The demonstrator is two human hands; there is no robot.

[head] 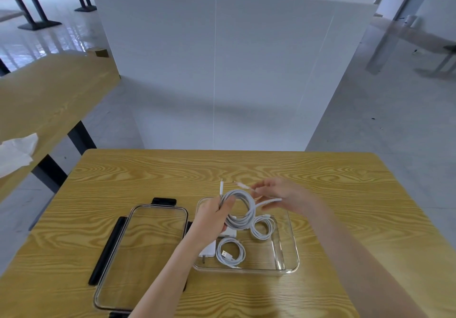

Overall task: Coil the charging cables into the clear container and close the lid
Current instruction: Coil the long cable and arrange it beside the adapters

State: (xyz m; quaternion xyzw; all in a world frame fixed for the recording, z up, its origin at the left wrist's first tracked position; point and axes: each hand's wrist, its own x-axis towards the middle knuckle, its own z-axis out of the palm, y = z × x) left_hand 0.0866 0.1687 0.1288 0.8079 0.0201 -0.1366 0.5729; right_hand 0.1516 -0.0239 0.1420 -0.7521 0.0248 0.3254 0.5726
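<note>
A clear container (288,266) stands open on the wooden table. Inside it lie two small coiled white cables (230,252) (262,227) and a white charger plug (208,250). Above the container's far end my left hand (213,215) grips a larger white cable coil (240,210) by its left side, with one connector end sticking up past the fingers. My right hand (278,195) pinches the loose end of that same cable to the right of the coil. The clear lid (138,256) with black latches lies flat to the left of the container.
The table's far edge (227,150) is just beyond the hands, with a white partition behind it. A second wooden table (49,95) stands to the left with white tissue (17,153) on it. Bare tabletop surrounds the container and lid.
</note>
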